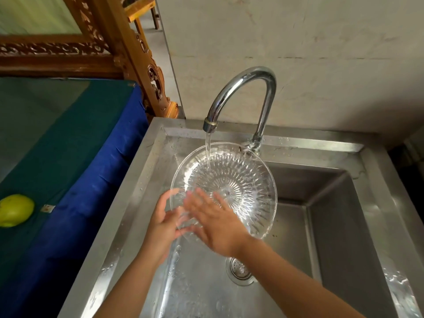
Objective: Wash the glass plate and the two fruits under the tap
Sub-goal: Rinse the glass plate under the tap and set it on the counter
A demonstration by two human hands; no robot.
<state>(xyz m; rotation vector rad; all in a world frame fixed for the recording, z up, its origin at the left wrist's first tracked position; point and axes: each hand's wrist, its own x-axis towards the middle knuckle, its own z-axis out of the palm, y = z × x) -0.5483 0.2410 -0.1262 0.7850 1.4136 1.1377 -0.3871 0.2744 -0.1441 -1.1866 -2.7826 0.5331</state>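
Observation:
A clear cut-glass plate is tilted over the steel sink, and water from the chrome tap runs onto its upper part. My left hand holds the plate's near-left rim, thumb on the front and fingers behind the glass. My right hand lies flat on the plate's inner face with straight, spread fingers. One yellow-green fruit lies on the blue and green cloth at the far left. A second fruit is not in view.
The sink's drain strainer sits below my right wrist. A table under a blue and green cloth adjoins the sink's left rim. Carved wooden furniture stands behind it, and a pale tiled wall backs the sink.

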